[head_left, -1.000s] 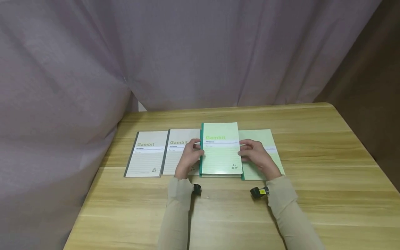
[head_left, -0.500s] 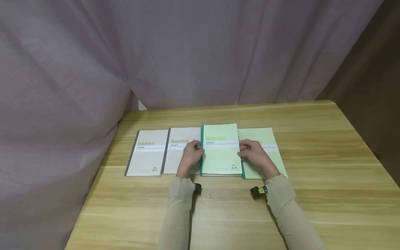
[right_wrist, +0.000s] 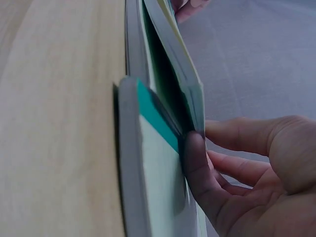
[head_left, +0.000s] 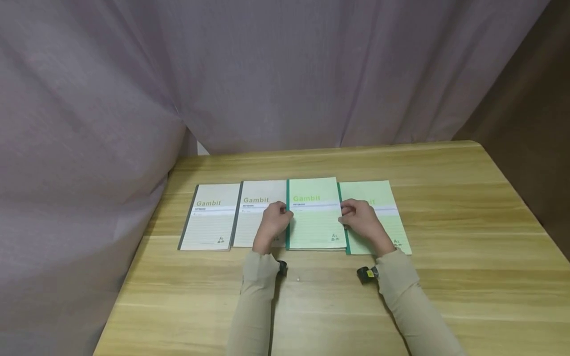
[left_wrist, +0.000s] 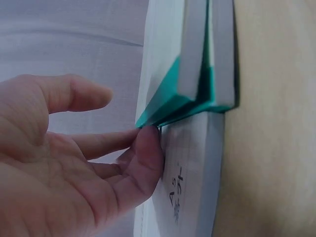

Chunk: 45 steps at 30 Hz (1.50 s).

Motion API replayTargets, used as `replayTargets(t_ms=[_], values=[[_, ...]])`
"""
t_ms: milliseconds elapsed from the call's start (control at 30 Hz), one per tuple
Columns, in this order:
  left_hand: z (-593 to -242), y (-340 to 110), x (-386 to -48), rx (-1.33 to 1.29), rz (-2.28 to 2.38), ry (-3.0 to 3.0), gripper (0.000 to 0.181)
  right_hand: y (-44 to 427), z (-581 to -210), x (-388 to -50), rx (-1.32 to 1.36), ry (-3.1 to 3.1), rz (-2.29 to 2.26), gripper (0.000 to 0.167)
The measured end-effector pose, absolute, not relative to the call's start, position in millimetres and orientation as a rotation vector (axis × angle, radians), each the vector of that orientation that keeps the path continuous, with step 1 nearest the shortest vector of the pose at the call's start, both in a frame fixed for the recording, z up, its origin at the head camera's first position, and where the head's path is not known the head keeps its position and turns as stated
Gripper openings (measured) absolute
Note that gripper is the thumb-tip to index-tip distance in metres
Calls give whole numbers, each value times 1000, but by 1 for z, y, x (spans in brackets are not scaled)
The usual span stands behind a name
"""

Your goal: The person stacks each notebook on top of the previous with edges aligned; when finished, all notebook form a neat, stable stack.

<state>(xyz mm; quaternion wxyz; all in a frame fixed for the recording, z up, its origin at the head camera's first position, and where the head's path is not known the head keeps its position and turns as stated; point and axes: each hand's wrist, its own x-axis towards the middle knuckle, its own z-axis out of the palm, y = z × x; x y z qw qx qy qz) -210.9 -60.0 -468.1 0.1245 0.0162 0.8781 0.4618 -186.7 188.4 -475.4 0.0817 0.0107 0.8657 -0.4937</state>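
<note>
Near the middle of the row lies a pale green "Gambit" notebook (head_left: pixel 311 217) with a green spine, on top of another green one (left_wrist: pixel 212 94). A gap shows between the two, wider at the right side. My left hand (head_left: pixel 272 225) has curled fingers (left_wrist: pixel 150 153) at the upper notebook's spine, its thumb standing apart from the cover. At the opposite edge my right hand (head_left: pixel 366 222) pinches the upper notebook, the thumb (right_wrist: pixel 237 133) above and a fingertip below. A further green notebook (head_left: pixel 396 198) lies under that hand, partly hidden.
Two white notebooks with dark grey spines lie to the left, the outer one (head_left: pixel 211 225) and the inner one (head_left: pixel 258 190), partly covered by my left hand. All rest on a wooden table (head_left: pixel 320 316). A grey curtain (head_left: pixel 276 74) hangs behind it.
The upper green notebook has come down slightly onto the one beneath, its far edge dropping a little. Both hands have stayed at its sides. The head view has shifted slightly.
</note>
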Motion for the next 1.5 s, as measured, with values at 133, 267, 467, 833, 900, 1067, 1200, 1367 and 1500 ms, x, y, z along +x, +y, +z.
replayTargets(t_ms=[133, 267, 467, 833, 900, 1067, 1200, 1367, 1500], values=[[-468, -60, -208, 74, 1343, 2562, 42, 187, -473, -184, 41, 2626, -1426, 43], [-467, -61, -208, 85, 1335, 2571, 43, 185, -471, -184, 38, 2667, -1405, 43], [-464, -64, -211, 86, 1334, 2561, 38, 185, -469, -186, 18, 2714, -1358, 43], [-456, -61, -214, 56, 1289, 2572, 32, 184, -462, -190, -25, 2743, -1285, 43], [-456, -61, -213, 55, 1289, 2574, 34, 186, -461, -189, -22, 2739, -1284, 42], [-454, -62, -212, 51, 1300, 2577, 40, 192, -458, -187, -9, 2747, -1292, 39], [-451, -61, -210, 39, 1328, 2574, 49, 197, -456, -184, -6, 2764, -1320, 38], [-449, -56, -206, 52, 1390, 2546, 51, 204, -457, -181, -4, 2807, -1318, 35], [-451, -47, -203, 103, 1432, 2507, 58, 210, -458, -177, 8, 2847, -1298, 36]])
